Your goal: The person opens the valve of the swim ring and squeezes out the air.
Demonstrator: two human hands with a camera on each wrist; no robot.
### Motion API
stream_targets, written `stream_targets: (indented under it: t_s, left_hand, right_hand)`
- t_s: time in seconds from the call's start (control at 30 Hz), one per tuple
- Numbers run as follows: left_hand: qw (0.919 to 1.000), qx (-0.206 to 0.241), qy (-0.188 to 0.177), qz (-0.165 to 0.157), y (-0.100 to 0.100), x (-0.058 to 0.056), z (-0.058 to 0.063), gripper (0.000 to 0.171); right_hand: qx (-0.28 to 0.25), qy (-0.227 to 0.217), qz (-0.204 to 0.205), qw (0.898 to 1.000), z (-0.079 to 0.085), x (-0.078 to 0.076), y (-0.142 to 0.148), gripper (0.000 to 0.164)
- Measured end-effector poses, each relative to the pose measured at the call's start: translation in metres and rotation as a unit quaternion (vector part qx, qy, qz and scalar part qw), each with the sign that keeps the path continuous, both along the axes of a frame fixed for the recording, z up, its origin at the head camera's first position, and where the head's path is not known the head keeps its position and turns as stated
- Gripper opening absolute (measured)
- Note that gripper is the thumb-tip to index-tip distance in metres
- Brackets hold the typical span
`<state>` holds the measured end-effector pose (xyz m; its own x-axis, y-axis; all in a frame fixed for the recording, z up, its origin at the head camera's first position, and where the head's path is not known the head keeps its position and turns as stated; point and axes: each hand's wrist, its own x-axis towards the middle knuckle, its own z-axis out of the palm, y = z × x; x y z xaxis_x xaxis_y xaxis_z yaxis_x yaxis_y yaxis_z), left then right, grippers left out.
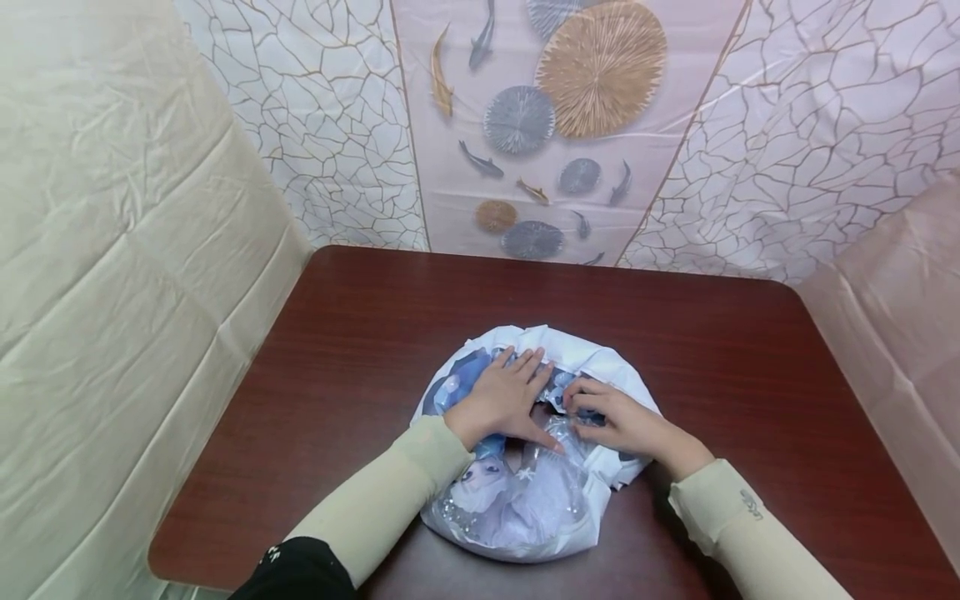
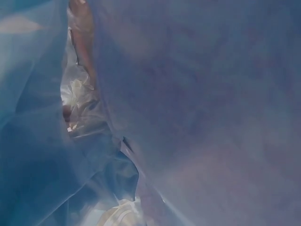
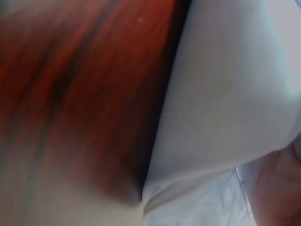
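A soft, wrinkled inflatable swim ring (image 1: 525, 517), white with blue patches and a printed cartoon figure, lies on the table in the head view. Its clear part holds glitter. My left hand (image 1: 504, 402) rests on the ring's left side with fingers spread, thumb reaching across the centre hole. On the right, my right hand (image 1: 618, 421) has bent fingers gripping the plastic at the inner edge; the fingertips are partly hidden. Bluish film (image 2: 197, 113) fills most of the left wrist view. In the right wrist view the ring's white side (image 3: 221, 94) bulges beside the table.
The dark red-brown table (image 1: 360, 333) has rounded corners and extends around the ring. Behind it hangs a patterned cloth (image 1: 525, 192) with fish and round shapes. Pale cloth (image 1: 135, 292) drapes on the left, and pinkish cloth (image 1: 900, 317) on the right.
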<state>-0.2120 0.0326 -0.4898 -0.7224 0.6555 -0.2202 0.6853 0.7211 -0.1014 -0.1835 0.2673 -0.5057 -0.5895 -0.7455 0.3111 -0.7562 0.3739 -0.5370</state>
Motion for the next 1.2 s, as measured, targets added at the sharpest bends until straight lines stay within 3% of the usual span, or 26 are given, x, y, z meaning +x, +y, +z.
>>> stream_targets:
  t_s: [0.33,1.2]
  left_hand:
    - [0.9996,-0.023,0.011,0.009,0.0008,0.0045,0.003,0.138]
    - [0.9987,-0.045,0.026,0.0,0.003,0.0032,-0.0003,0.138]
  right_hand:
    - [0.005,-0.016,-0.004,1.0,-0.0011,0.0021,-0.0029,0.014]
    - [0.018,-0.039,-0.009,0.999,-0.0041,0.0007,-0.0046,0.014]
